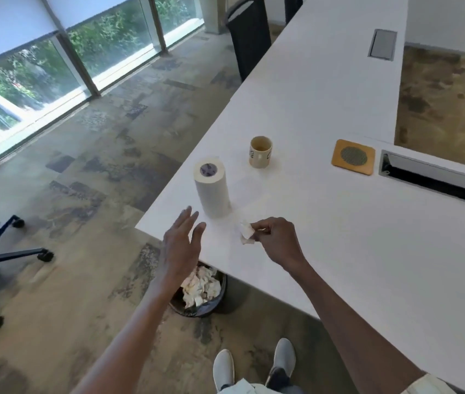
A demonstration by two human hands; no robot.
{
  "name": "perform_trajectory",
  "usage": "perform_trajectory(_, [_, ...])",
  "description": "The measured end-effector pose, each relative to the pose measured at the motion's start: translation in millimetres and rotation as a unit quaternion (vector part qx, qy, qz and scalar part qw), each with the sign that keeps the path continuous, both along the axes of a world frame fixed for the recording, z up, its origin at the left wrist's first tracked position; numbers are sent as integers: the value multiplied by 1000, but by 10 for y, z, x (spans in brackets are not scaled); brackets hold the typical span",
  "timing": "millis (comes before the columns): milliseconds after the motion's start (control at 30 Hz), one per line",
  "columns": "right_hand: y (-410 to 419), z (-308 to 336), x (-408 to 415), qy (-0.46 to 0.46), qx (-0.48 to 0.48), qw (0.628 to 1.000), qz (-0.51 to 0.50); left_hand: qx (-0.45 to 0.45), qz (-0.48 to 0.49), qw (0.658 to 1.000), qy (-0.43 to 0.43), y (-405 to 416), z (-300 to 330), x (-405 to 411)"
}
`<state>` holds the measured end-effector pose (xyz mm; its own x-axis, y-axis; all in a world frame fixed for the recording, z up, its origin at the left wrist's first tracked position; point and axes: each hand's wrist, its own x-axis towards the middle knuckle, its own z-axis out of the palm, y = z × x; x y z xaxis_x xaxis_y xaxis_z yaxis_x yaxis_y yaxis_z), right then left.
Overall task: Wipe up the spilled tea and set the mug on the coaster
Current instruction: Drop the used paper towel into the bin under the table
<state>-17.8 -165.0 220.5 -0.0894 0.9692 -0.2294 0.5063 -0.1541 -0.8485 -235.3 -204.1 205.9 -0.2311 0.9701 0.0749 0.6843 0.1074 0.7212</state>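
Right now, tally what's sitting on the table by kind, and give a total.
Mug: 1
Coaster: 1
Towel roll: 1
Total: 3
The wad in the right hand is not counted.

The scene is bright with daylight that comes from the large windows (pixel 63 61) at the upper left. The white table (pixel 339 223) reflects this light strongly and looks almost washed out, so little surface detail shows on it. Shadows are soft and weak: a faint one lies beside the paper roll (pixel 212 190) and a darker one under the table edge near the bin (pixel 200 291). The picture is a little soft everywhere, with blocky compression marks on the carpet (pixel 83 194). The wide lens bends straight lines near the edges, and the greenery outside is overexposed in places.
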Motion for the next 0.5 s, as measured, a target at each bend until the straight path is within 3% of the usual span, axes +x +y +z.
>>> perform_trajectory(233, [-224, -317, -924, -44, 27, 992, 112, -38, 90, 995, -3, -432, -75, -864])
perform_trajectory(400, [-175, -559, -1414, -141, -4, 968, 209, -31, 119, 992, 19, -623, -88, -1238])
perform_trajectory(500, [-158, -632, -1528, -173, 22, 960, 219, -36, 134, 990, 15, -705, -146, -1371])
